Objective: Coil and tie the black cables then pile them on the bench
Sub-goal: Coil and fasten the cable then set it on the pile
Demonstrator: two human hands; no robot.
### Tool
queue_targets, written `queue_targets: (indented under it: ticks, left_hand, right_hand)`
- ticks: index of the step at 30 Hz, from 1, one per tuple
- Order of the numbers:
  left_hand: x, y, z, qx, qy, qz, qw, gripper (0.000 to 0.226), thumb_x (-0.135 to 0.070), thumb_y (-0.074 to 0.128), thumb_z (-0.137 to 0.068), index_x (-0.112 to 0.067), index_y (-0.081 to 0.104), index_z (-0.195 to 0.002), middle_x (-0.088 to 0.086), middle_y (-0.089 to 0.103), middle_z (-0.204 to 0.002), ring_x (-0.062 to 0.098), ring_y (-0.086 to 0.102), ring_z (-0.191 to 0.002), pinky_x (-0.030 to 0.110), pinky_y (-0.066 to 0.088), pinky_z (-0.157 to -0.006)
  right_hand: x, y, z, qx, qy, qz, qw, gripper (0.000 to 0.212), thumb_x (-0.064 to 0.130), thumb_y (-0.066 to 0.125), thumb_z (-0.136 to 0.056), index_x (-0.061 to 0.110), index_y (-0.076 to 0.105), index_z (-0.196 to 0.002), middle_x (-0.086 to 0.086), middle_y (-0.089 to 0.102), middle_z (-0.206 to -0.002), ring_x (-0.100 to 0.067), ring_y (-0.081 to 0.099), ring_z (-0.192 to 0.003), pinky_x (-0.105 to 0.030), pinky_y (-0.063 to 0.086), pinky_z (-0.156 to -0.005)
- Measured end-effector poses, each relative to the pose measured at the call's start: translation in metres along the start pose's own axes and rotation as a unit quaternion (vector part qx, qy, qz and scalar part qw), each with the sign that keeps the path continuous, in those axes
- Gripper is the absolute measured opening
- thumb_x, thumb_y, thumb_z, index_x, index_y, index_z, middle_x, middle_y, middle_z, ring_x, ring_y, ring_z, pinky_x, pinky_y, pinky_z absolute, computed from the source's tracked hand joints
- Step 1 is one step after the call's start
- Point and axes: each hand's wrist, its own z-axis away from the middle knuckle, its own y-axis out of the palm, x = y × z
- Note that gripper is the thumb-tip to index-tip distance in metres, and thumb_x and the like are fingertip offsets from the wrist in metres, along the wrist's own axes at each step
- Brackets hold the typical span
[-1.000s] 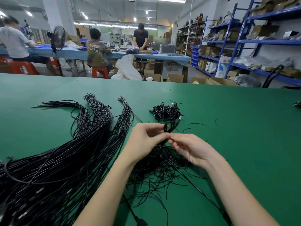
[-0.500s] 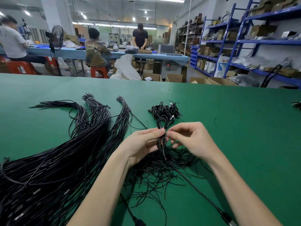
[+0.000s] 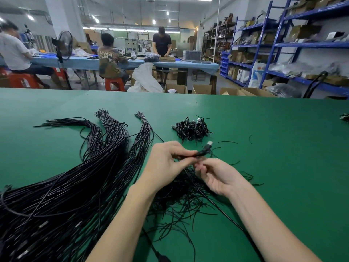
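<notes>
My left hand [image 3: 168, 161] pinches a coiled black cable [image 3: 203, 152] above the green bench [image 3: 283, 167]; its metal plug sticks out to the upper right. Just below it, my right hand [image 3: 219, 176] has curled fingers at the cable's trailing strand, which runs off toward the lower right. A pile of tied coils [image 3: 191, 128] lies on the bench beyond my hands. A large bundle of long loose black cables [image 3: 75, 186] spreads across the left side. A heap of thin black ties [image 3: 181, 197] lies under my wrists.
A few stray ties [image 3: 227, 142] lie right of the coil pile. Another small black bundle [image 3: 344, 117] sits at the far right edge. Beyond the bench are cardboard boxes [image 3: 202, 89], blue shelving [image 3: 283, 44] and people working at a blue table [image 3: 132, 61].
The upright loop held between both hands has been laid sideways into my left hand's pinch, plug pointing right. My right hand dropped slightly lower and toward me.
</notes>
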Motion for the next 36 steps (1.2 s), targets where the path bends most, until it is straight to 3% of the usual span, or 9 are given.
queue_targets:
  ticks: [3, 8, 10, 16, 20, 23, 30, 32, 36]
  left_hand:
    - [0.004, 0.004, -0.001, -0.048, -0.162, 0.131, 0.977, 0.024, -0.021, 0.086, -0.078, -0.013, 0.081, -0.100, -0.004, 0.078, -0.088, 0.006, 0.072, -0.080, 0.021, 0.054, -0.078]
    - [0.003, 0.014, -0.001, -0.102, -0.303, 0.301, 0.898, 0.023, -0.018, 0.084, -0.079, -0.005, 0.078, -0.097, 0.003, 0.075, -0.079, 0.009, 0.061, -0.067, 0.018, 0.050, -0.063]
    - [0.003, 0.014, -0.001, -0.096, -0.303, 0.307, 0.897, 0.024, -0.017, 0.083, -0.080, -0.004, 0.078, -0.099, 0.005, 0.076, -0.083, 0.009, 0.064, -0.069, 0.019, 0.051, -0.066]
    - [0.007, 0.007, 0.000, -0.057, -0.223, 0.227, 0.946, 0.022, -0.014, 0.083, -0.081, -0.006, 0.079, -0.101, 0.000, 0.077, -0.083, 0.006, 0.067, -0.069, 0.015, 0.051, -0.069]
    - [0.004, 0.002, 0.001, -0.015, -0.181, 0.176, 0.967, 0.022, -0.017, 0.085, -0.079, -0.011, 0.080, -0.100, -0.001, 0.079, -0.090, 0.009, 0.074, -0.084, 0.015, 0.054, -0.075]
    - [0.005, -0.002, -0.003, -0.028, -0.238, 0.257, 0.936, 0.032, -0.025, 0.087, -0.071, -0.009, 0.080, -0.097, 0.015, 0.077, -0.093, 0.017, 0.066, -0.081, 0.024, 0.057, -0.076]
    - [0.004, 0.000, -0.002, -0.001, -0.321, 0.349, 0.880, 0.046, -0.029, 0.085, -0.066, -0.003, 0.077, -0.103, 0.013, 0.077, -0.101, 0.017, 0.066, -0.088, 0.033, 0.055, -0.093]
    - [0.006, 0.000, -0.001, -0.002, -0.301, 0.354, 0.886, 0.042, -0.027, 0.084, -0.069, -0.003, 0.077, -0.103, 0.012, 0.077, -0.095, 0.015, 0.067, -0.082, 0.030, 0.055, -0.088]
    - [0.002, 0.006, 0.002, -0.027, -0.216, 0.292, 0.932, 0.023, -0.013, 0.082, -0.078, -0.006, 0.078, -0.100, 0.005, 0.079, -0.087, 0.009, 0.071, -0.078, 0.014, 0.052, -0.070]
  right_hand:
    - [0.004, 0.007, 0.001, -0.054, -0.140, 0.219, 0.964, 0.014, 0.012, 0.080, -0.082, 0.002, 0.077, -0.092, -0.007, 0.075, -0.077, -0.009, 0.070, -0.061, -0.016, 0.056, -0.055]
    - [-0.007, 0.014, 0.003, -0.182, -0.450, 0.474, 0.734, 0.012, 0.027, 0.087, -0.081, 0.019, 0.082, -0.089, 0.015, 0.074, -0.065, 0.000, 0.070, -0.058, -0.008, 0.051, -0.062]
    - [-0.008, 0.012, 0.004, -0.162, -0.482, 0.507, 0.696, 0.006, 0.028, 0.082, -0.086, 0.022, 0.083, -0.085, 0.023, 0.070, -0.063, 0.002, 0.068, -0.060, -0.005, 0.047, -0.063]
    - [0.001, 0.011, 0.005, -0.137, -0.302, 0.423, 0.843, 0.015, 0.019, 0.077, -0.091, 0.017, 0.080, -0.076, 0.000, 0.073, -0.064, -0.011, 0.070, -0.056, -0.020, 0.057, -0.059]
    - [0.011, 0.011, 0.011, -0.006, -0.009, 0.073, 0.997, 0.009, 0.005, 0.074, -0.082, -0.001, 0.073, -0.076, -0.007, 0.064, -0.066, -0.006, 0.058, -0.049, -0.011, 0.049, -0.043]
    - [0.014, 0.010, 0.011, 0.032, -0.065, 0.166, 0.983, 0.010, 0.013, 0.076, -0.085, 0.004, 0.076, -0.079, -0.006, 0.068, -0.072, -0.007, 0.061, -0.055, -0.013, 0.052, -0.048]
    - [0.015, 0.008, 0.015, -0.068, -0.391, 0.503, 0.767, 0.009, 0.029, 0.085, -0.083, 0.027, 0.080, -0.076, 0.004, 0.073, -0.064, -0.015, 0.069, -0.052, -0.030, 0.061, -0.053]
    - [0.011, 0.011, 0.013, -0.078, -0.381, 0.478, 0.788, 0.010, 0.025, 0.082, -0.086, 0.023, 0.080, -0.076, 0.000, 0.073, -0.065, -0.016, 0.068, -0.052, -0.029, 0.060, -0.053]
    - [0.008, 0.014, 0.010, -0.034, -0.133, 0.153, 0.979, 0.013, 0.001, 0.076, -0.080, 0.007, 0.081, -0.070, -0.008, 0.068, -0.067, -0.008, 0.059, -0.052, -0.014, 0.050, -0.047]
